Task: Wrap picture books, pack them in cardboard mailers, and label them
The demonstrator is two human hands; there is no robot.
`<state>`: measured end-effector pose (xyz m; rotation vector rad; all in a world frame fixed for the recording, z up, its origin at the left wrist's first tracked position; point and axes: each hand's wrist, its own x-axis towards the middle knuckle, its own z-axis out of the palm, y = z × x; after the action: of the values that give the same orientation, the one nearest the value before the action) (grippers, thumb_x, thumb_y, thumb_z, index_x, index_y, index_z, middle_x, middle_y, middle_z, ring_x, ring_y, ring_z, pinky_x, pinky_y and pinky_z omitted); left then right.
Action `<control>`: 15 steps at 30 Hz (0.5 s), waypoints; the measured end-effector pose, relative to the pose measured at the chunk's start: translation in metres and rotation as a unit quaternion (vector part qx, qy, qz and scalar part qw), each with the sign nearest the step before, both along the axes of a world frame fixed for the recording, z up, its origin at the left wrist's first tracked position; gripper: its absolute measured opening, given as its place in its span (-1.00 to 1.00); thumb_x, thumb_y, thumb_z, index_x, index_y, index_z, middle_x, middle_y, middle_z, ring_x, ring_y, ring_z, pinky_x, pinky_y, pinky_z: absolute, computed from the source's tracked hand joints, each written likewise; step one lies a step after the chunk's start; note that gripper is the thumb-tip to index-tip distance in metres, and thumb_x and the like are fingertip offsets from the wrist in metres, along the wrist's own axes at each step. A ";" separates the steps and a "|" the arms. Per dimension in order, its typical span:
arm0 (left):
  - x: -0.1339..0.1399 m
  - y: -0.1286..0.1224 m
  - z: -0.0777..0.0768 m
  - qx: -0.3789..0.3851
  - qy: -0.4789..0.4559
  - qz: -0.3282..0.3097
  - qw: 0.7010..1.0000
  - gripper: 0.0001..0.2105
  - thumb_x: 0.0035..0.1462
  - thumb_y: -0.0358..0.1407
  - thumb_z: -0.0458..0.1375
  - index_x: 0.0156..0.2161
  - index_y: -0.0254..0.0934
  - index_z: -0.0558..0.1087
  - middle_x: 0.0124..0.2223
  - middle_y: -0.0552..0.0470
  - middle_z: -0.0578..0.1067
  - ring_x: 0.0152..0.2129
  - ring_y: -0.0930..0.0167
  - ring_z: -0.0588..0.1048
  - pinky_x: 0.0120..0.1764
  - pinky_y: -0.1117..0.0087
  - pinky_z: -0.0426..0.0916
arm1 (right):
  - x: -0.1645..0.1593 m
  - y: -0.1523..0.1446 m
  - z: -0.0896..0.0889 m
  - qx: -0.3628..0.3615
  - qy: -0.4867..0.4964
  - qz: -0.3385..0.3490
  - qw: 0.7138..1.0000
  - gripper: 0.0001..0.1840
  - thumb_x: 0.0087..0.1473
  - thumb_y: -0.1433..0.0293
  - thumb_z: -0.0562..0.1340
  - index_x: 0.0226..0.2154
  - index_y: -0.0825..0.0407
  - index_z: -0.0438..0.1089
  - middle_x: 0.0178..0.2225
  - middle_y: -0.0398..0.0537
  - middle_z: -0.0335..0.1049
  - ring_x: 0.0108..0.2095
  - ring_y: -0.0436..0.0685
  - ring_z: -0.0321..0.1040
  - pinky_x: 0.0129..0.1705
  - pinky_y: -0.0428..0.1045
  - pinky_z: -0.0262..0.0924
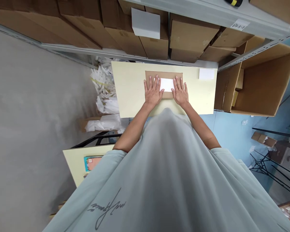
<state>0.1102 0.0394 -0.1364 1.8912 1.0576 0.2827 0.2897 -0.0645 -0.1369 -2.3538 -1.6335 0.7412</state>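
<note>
Left hand [153, 91] and right hand [181, 91] lay flat, fingers spread, on a brown cardboard envelope [163, 74] on the pale table [130, 90], flanking its white label [167, 84].

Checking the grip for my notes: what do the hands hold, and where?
Nothing gripped: left hand and right hand press flat on the brown envelope, beside its white label.

One camera, worn on the head, looks steeply down from high above the person's own chest onto the surface [135, 96], with shelves beyond its far edge.
</note>
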 end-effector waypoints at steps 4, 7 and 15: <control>-0.007 0.002 0.002 0.019 0.017 -0.005 1.000 -0.26 0.52 0.08 0.14 0.62 -0.24 0.33 0.73 -0.18 0.15 0.74 -0.02 -0.20 0.67 -0.29 -0.57 | 0.001 -0.004 -0.002 -0.007 -0.022 -0.030 0.999 -0.22 0.66 0.13 -0.12 0.73 0.06 -0.05 0.79 0.09 -0.28 0.79 0.34 -0.42 0.77 0.44 -0.50; -0.022 0.002 0.003 0.037 0.040 0.009 0.998 -0.32 0.55 -0.02 0.10 0.62 -0.25 0.32 0.74 -0.21 0.10 0.74 -0.02 -0.24 0.66 -0.32 -0.57 | 0.012 -0.015 -0.001 -0.016 -0.022 -0.068 0.997 -0.23 0.65 0.10 -0.06 0.73 -0.01 -0.01 0.79 0.11 -0.36 0.80 0.38 -0.44 0.76 0.48 -0.42; -0.093 -0.020 -0.013 -0.054 0.101 0.128 0.985 -0.14 0.53 -0.05 0.17 0.69 -0.53 0.04 0.66 -0.48 0.22 0.74 -0.02 -0.12 0.69 -0.24 -0.32 | 0.021 -0.086 0.005 -0.037 0.165 -0.231 0.958 0.09 0.52 0.04 0.22 0.72 0.27 -0.24 0.71 0.41 -0.03 0.73 0.35 -0.04 0.73 0.25 -0.05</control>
<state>0.0174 0.0192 -0.1497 1.7134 1.4277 0.1776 0.3109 -0.1505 -0.1321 -2.3642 -0.8891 1.0279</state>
